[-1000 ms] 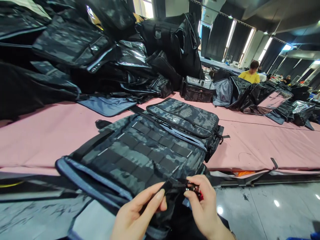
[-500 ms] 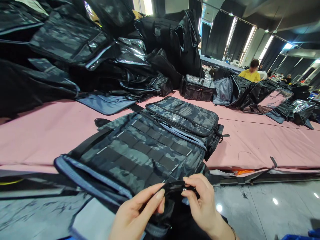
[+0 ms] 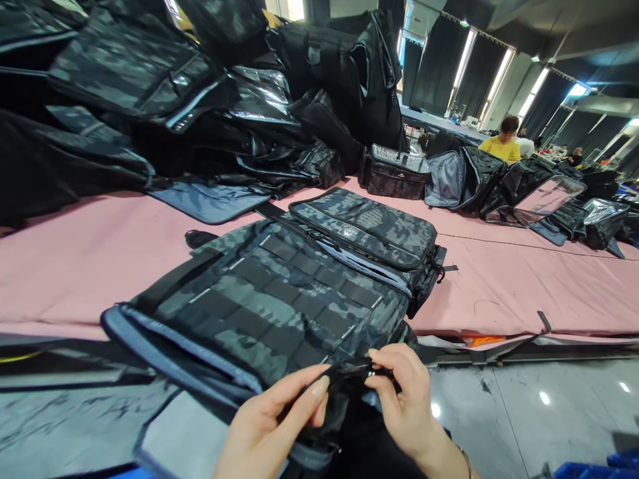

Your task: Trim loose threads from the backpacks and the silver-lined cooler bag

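A dark camouflage backpack (image 3: 279,286) with rows of black webbing lies in front of me, its near end overhanging the table. Along its left side a blue-grey lined opening gapes. My left hand (image 3: 287,412) pinches a black fabric edge (image 3: 344,372) at the bag's near corner between thumb and fingers. At the other end of this edge, my right hand (image 3: 402,399) is closed in a pinch too, with small shiny bits at its fingertips. What these bits are I cannot make out. The stretch of edge between the hands looks taut.
The backpack rests on a pink-covered table (image 3: 499,286). Behind it at left rises a pile of dark bags (image 3: 140,73); more bags (image 3: 399,173) line the table's far side. A person in yellow (image 3: 502,146) is far off at right. Blue crates (image 3: 589,469) stand on the floor.
Both hands keep their pinch on the black edge, almost unmoved. The backpack and table appear shifted slightly up and left in view.
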{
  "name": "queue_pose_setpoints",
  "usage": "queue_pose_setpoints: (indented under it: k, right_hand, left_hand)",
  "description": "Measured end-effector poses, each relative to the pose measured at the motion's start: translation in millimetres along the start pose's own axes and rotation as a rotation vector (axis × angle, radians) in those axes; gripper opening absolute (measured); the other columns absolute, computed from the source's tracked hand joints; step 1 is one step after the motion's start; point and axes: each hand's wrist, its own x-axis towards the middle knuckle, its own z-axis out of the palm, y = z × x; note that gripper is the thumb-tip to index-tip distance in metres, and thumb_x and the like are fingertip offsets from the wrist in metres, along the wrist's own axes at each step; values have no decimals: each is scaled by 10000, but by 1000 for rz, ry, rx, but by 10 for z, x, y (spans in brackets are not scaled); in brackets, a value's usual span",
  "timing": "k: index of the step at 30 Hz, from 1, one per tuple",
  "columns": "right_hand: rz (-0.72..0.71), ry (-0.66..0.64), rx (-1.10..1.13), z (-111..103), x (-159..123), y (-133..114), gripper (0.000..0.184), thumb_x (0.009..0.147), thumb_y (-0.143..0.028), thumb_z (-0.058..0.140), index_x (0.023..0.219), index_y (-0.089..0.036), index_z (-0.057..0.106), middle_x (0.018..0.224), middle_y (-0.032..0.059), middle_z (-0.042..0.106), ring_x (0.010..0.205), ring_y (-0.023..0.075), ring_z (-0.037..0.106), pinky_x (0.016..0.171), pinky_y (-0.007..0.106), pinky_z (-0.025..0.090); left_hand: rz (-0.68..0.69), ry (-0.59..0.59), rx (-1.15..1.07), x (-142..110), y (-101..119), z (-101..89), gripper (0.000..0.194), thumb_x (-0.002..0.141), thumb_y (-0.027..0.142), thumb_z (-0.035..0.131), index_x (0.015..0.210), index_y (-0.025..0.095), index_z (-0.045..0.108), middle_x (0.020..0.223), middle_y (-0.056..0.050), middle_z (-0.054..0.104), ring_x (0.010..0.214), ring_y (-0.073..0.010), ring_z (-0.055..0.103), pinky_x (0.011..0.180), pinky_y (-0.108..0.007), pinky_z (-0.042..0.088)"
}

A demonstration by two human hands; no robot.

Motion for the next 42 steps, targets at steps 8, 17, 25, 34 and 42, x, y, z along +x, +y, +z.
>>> queue_pose_setpoints:
  k: [8,17,25,34,42]
  right_hand:
    - [-35,1,-99,-33,-35,13,233,922,-152,507,1126,-226,593,893,65,641,807,183,623,705,314,534]
    - [-37,-90,-18,-97,39,20,185,937,-212,506,1091,-200,610,890,78,644,804,189,621,695,317,530]
    - [-57,-128,-37,-111,46,21,189,932,-194,505,1090,-205,608,901,73,662,812,185,625,715,319,535]
    - [-19,-115,5,-132,61,2,153,916,-153,512,995,-204,632,845,59,674,765,181,622,681,309,505]
    - [188,-39,220,-90,-50,2,205,845,-129,559,1018,-214,628,860,43,632,747,161,606,642,265,490]
  left_hand:
    - [4,47,32,8,31,17,476,694,560,659,945,165,740,509,10,561,527,-150,512,580,-265,451]
    - [30,91,10,-80,136,138,362,699,501,653,865,195,750,486,26,514,505,-132,450,565,-252,418]
    - [28,129,-37,-86,146,160,317,677,473,681,828,205,759,466,29,492,492,-131,425,561,-252,423]
    - [46,75,-13,-73,120,115,282,683,462,677,773,204,748,471,26,505,485,-125,435,542,-239,435]
    - [58,102,15,-100,160,157,222,705,426,675,755,216,727,487,39,526,508,-118,473,570,-208,417]
